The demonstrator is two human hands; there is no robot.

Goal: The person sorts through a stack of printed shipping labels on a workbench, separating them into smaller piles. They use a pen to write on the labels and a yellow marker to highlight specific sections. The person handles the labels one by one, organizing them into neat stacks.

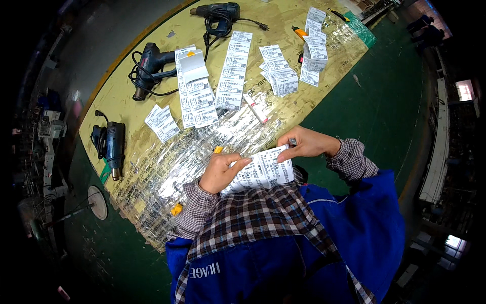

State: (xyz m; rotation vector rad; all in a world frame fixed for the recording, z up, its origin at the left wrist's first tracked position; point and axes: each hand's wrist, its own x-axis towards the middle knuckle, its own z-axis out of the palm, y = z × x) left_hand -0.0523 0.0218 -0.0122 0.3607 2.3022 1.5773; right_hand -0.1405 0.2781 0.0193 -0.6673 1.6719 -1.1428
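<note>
A strip of white printed labels [264, 169] is stretched between my two hands, just over the table's near edge and close to my plaid apron. My left hand [221, 171] pinches its left end, thumb on top. At the upper right corner, my right hand [308, 143] grips the strip between thumb and fingers. A small grey thing also shows at the right fingers; what it is I cannot make out. Beyond my hands lie more label strips, among them a long one [235, 71], a folded one [279, 73] and a short one [162, 123]. A white-and-red stick [255, 109] rests nearby.
Heat guns with cords lie on the worn yellow table [136, 177]: one at the back [216, 15], one farther left [148, 68], one at the left edge [115, 147]. An orange-handled cutter [300, 33] is by the far-right labels. A person [422, 25] stands far off.
</note>
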